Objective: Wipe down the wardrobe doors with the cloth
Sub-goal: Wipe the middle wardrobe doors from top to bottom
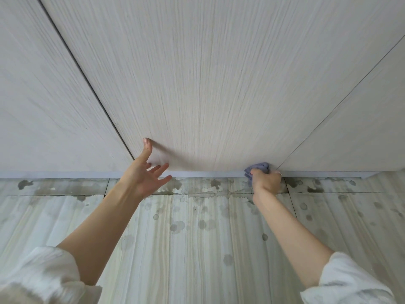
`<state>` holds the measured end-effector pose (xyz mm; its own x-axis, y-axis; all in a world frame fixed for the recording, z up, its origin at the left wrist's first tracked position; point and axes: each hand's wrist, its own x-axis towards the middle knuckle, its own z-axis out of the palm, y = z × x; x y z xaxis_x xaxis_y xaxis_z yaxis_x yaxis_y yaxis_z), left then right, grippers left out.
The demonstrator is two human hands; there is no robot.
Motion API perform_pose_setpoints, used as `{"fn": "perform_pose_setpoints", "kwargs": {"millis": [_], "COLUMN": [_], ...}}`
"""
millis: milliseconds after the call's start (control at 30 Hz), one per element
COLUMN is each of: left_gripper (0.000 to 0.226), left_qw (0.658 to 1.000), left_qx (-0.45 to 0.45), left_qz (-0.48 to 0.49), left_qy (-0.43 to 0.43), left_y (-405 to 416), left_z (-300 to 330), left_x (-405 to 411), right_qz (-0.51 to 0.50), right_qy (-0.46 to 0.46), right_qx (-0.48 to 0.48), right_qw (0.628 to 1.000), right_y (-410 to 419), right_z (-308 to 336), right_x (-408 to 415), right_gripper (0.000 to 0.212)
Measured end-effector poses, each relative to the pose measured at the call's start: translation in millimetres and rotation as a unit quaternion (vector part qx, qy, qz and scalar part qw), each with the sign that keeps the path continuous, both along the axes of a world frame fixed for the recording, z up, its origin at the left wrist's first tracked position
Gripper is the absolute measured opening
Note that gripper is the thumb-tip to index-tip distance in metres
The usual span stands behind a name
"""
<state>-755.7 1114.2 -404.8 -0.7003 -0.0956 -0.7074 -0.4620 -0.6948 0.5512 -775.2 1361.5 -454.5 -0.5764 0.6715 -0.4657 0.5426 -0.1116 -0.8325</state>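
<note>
Pale wood-grain wardrobe doors fill the upper view; the middle door lies between a dark seam on the left and a thin seam on the right. My right hand grips a bunched blue-grey cloth and holds it against the bottom right corner of the middle door, just above the plinth. My left hand is spread with straight fingers near the door's bottom left corner, its thumb tip up by the door face; I cannot tell whether it touches. It holds nothing.
The left door and right door flank the middle one. A light plinth runs along the base. The tiled floor below shows several wet spots and stains. White sleeves cover both upper arms.
</note>
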Motion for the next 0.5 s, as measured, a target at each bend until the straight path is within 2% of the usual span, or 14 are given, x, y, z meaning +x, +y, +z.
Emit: {"fn": "perform_pose_setpoints", "kwargs": {"millis": [133, 300, 400, 500], "left_gripper": [0.112, 0.102, 0.083, 0.055], "left_qw": [1.000, 1.000, 0.997, 0.983], "left_qx": [0.002, 0.006, -0.043, -0.117], "left_qz": [-0.021, -0.028, -0.064, -0.131], "left_qy": [0.002, 0.009, -0.021, -0.056], "left_y": [-4, -4, -9, -19], "left_z": [0, 0, -2, -2], "left_x": [3, 12, 21, 30], "right_qz": [0.102, 0.246, 0.277, 0.313], "right_qy": [0.038, 0.070, 0.072, 0.086], "right_qx": [0.037, 0.055, 0.104, 0.223], "right_qw": [0.993, 0.965, 0.952, 0.919], "right_y": [-45, -90, -92, -82], "right_z": [23, 50, 56, 55], "right_x": [14, 15, 17, 26], "right_gripper": [0.019, 0.027, 0.027, 0.026]}}
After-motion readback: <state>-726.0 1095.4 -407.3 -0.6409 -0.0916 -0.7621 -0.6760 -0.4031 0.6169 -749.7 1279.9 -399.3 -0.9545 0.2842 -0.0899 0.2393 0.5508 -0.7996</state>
